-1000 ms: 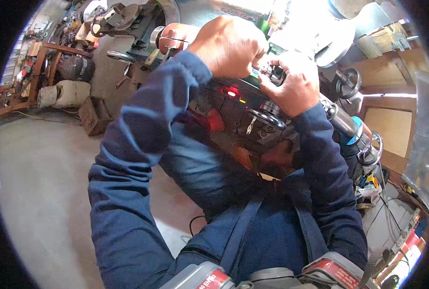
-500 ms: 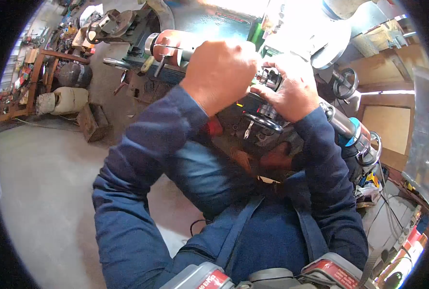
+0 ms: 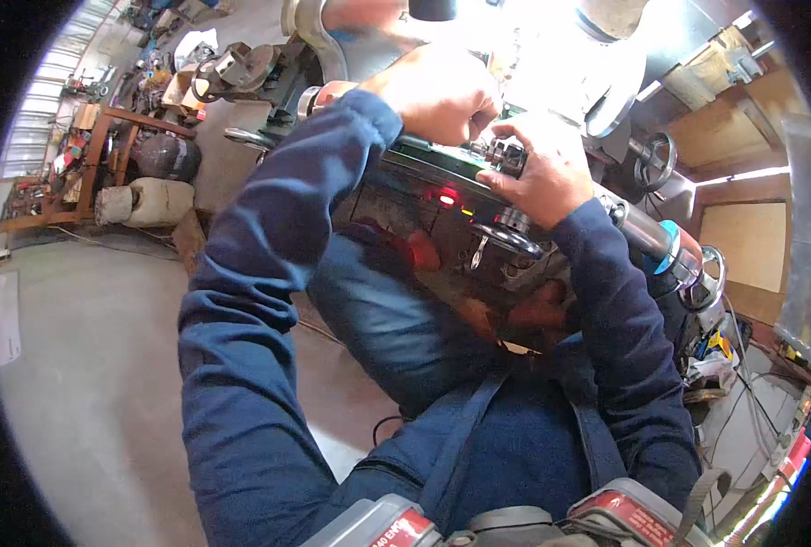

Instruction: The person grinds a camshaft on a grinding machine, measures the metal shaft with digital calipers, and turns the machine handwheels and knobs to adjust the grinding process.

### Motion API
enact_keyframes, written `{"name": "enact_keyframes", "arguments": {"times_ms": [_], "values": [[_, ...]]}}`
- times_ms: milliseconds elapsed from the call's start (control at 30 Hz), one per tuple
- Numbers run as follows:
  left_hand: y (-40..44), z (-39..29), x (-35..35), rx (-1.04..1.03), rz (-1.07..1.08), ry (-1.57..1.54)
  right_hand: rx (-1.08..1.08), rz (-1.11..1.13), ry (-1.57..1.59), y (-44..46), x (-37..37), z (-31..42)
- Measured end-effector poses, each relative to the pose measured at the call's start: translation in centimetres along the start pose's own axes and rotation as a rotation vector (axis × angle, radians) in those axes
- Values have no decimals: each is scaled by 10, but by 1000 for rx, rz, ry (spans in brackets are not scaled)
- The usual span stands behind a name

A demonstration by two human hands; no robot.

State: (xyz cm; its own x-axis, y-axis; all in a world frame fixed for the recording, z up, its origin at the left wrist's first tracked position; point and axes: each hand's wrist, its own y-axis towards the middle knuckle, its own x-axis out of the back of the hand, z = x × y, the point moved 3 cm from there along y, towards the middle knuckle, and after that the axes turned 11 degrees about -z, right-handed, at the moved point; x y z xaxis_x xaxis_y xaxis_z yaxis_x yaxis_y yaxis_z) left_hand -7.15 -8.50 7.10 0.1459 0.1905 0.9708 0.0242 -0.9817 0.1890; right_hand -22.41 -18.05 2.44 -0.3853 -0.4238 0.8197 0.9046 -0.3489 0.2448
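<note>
Shiny metal is the thing in hand here: a small round metal fitting (image 3: pixel 508 157) with a dark, notched body, sitting over the near edge of the machine (image 3: pixel 383 196). The right hand (image 3: pixel 551 169) has it, thumb along the near side and fingers coming round the far side, so that grip is narrow and snug on the part. The left hand (image 3: pixel 446 100) is bunched up just beside the other end, knuckles up. Can't tell if those fingers are pinching anything, since the back of the hand covers them and the glare behind washes stuff out.

If it were me: let the right hand be the steady one, thumb and fingers square across the body so it can't cock over, and use the left for small, light movements. Tipping that left wrist a bit would also let you see the contact point. Mind the navy sleeves (image 3: pixel 269 237) too, loose cuffs and machinery don't mix imo. There's a red light (image 3: pixel 446 198) glowing on the front, a smaller yellow light (image 3: pixel 467 211) next to it, and a handwheel (image 3: pixel 508 239) right below the right hand, so I'd watch not to bump that with the forearm.
</note>
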Motion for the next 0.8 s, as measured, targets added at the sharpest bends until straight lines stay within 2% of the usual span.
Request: {"name": "enact_keyframes", "arguments": {"times_ms": [67,100,133,167,233,267,300,333,367,400,467,500,567,633,667,700,767,800], "values": [[-15,-7,9,-10,-130,139,-8,-2,2,-1,0,0],[-23,-13,18,102,-45,228,3,-22,-8,-2,1,1],[-35,-18,29,153,-199,266,15,-43,-17,-2,2,2],[-47,-26,38,201,-354,304,-64,17,42,-3,4,2],[-64,-47,43,338,-475,226,-205,134,160,-3,15,9],[-68,-65,46,275,-503,234,-67,-6,242,-6,28,18],[-68,-81,43,424,-434,65,172,-226,201,-12,29,20],[-68,-92,36,451,-482,-41,271,-233,167,-17,29,22],[-66,-104,30,467,-513,-2,373,-248,134,-22,31,26],[-63,-114,30,448,-621,-70,338,-188,124,-27,38,28],[-63,-117,22,564,-625,-388,315,-122,178,-37,49,22],[-63,-124,25,781,-553,-634,329,-109,238,-41,52,14],[-62,-122,14,769,-681,-746,389,-229,287,-52,69,4],[-61,-115,12,885,-985,-379,221,-269,360,-68,83,-14],[-70,-97,-21,981,-939,-99,134,-277,396,-78,88,-24],[-70,-101,-27,1048,-763,-26,60,-309,520,-88,89,-36],[-67,-107,-48,1100,-727,111,-92,-370,765,-103,86,-61],[-61,-114,-43,1213,-612,57,-169,-349,828,-108,90,-72]]}}
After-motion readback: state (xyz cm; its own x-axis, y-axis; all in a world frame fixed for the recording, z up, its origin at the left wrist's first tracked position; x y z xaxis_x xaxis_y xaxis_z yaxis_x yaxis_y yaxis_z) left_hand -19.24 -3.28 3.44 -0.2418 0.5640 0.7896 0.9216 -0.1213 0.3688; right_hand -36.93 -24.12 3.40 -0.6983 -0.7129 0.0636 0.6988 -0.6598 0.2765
